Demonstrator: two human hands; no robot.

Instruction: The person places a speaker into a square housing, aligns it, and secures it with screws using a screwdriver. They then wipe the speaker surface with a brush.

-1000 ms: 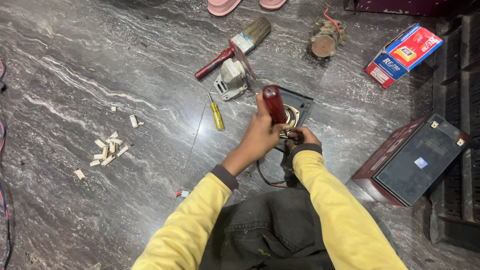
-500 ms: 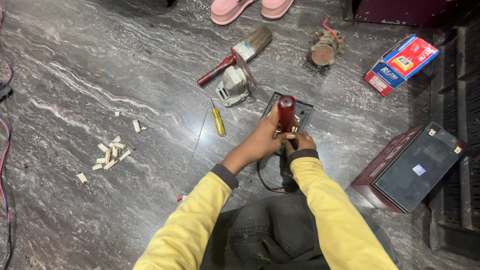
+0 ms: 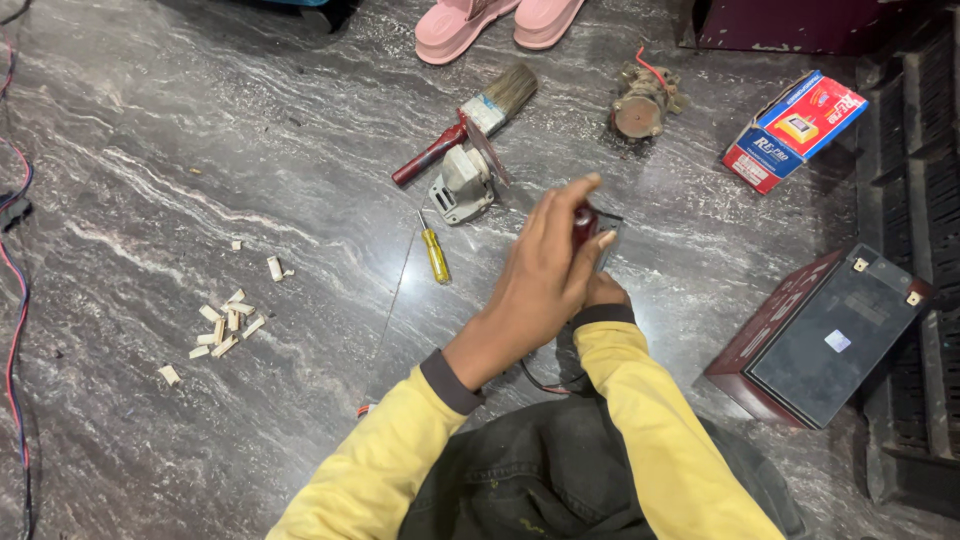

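Head view: left hand (image 3: 545,275) grips a red-handled screwdriver (image 3: 584,224) upright; right hand (image 3: 603,292) beneath, grip unclear; a slipping tip could likely jab those steadying fingers

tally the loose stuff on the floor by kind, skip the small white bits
Screwdrivers: 2 (red-handled screwdriver under the left hand, yellow screwdriver)
Paintbrush: 1
Batteries: 1 (battery)
Cardboard boxes: 1 (red and blue box)
Small motor: 1
Grey metal part: 1
Pink slippers: 2
Total: 9
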